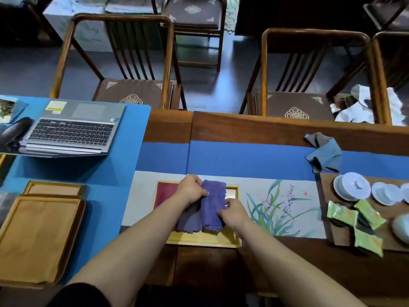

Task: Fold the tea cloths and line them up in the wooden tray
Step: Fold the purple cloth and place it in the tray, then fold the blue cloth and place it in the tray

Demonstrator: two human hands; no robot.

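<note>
A pale wooden tray (205, 240) lies on the table runner in front of me. Inside it a dark red cloth (164, 193) lies at the left, a folded grey-purple cloth (188, 220) in the middle, and a folded purple cloth (212, 204) to its right. My left hand (191, 189) pinches the purple cloth's upper left edge. My right hand (232, 212) grips its lower right edge. A crumpled blue-grey cloth (323, 155) lies unfolded on the table at the far right.
An open laptop (73, 129) sits on a blue mat at the left, with tan trays (37, 238) below it. At the right are a lidded white cup (352, 186), small cups and green tea packets (358, 220). Wooden chairs (124, 63) stand beyond the table.
</note>
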